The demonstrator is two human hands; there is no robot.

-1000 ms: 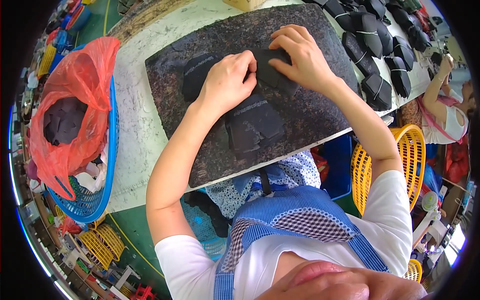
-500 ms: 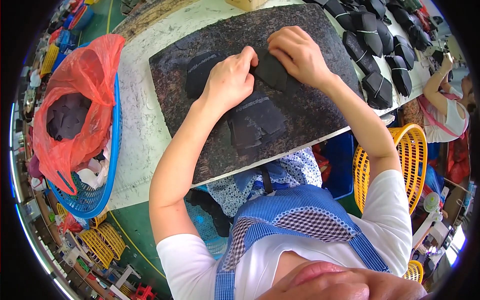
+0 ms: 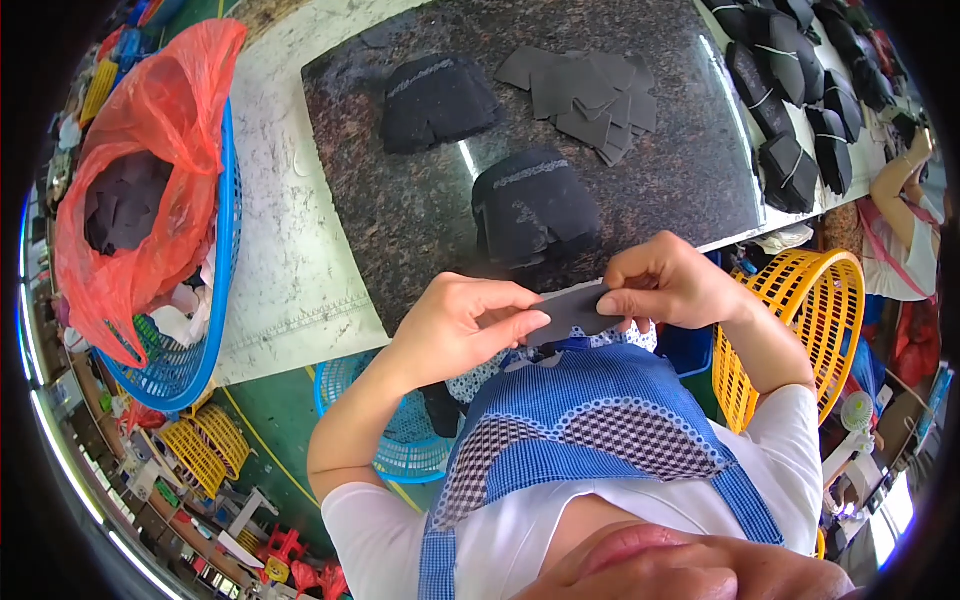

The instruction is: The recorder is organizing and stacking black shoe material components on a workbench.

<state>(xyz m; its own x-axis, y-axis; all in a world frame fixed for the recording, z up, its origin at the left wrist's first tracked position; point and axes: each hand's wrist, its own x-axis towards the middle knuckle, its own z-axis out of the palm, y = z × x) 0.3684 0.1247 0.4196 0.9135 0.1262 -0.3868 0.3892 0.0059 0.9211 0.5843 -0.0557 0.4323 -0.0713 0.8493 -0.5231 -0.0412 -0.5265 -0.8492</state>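
Between my two hands I hold a small dark grey flat piece [image 3: 568, 314], close to my apron at the board's near edge. My left hand [image 3: 470, 322] pinches its left end between thumb and fingers. At the other end, my right hand [image 3: 668, 286] grips it the same way. Just beyond my hands lies a stack of black cut pieces [image 3: 536, 208] with a pale line across its top. A second such black stack [image 3: 440, 104] sits farther off to the left. Loose grey pieces [image 3: 592, 92] overlap in a spread pile at the far right of the stone board [image 3: 400, 215].
A blue basket [image 3: 228, 240] with a red plastic bag [image 3: 190, 130] of dark pieces stands at the left. Tied black bundles [image 3: 788, 170] cover the table's far right. A yellow basket [image 3: 790, 310] is beside my right arm. Another person [image 3: 905, 220] is at the right.
Both hands have come back from the far part of the board toward my apron, now holding a grey piece between them. The loose grey pieces lie uncovered on the board.
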